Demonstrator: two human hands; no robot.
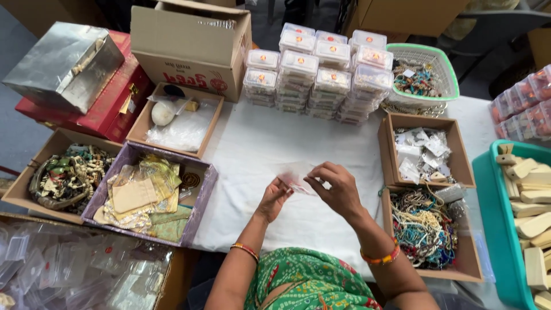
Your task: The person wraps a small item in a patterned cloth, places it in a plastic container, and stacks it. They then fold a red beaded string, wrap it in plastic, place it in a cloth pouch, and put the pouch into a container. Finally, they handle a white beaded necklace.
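Both hands, left hand (274, 198) and right hand (336, 188), pinch a small clear plastic pouch (297, 178) between closed fingers above the white-covered counter (258, 149); it looks light, flimsy, slippery, best held by its edges.

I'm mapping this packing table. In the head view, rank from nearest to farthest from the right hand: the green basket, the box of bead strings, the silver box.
1. Box of bead strings, just right of the right hand.
2. Green basket, far right, behind the stacked cases.
3. Silver box, far left corner.
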